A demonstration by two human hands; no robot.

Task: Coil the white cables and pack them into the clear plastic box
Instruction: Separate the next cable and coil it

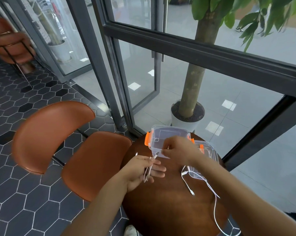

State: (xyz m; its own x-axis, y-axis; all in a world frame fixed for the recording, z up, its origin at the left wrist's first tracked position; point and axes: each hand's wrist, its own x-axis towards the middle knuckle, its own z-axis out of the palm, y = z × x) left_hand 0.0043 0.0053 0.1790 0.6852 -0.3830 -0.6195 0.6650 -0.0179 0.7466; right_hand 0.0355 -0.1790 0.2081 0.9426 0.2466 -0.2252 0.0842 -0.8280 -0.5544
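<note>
Already gathered into loops, one white cable (148,172) lies across the left hand (142,171), just in front of the clear plastic box (161,135); the right hand (176,149) pinches its plug end. Beside the box, a loose cable (212,189) trails off the table (169,201) edge and could slide down if snagged.

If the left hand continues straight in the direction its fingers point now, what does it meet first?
Probably the right hand. The left hand, holding a white cable, points its fingers right and slightly away; the clear plastic box sits just behind. Depth is unclear.
</note>
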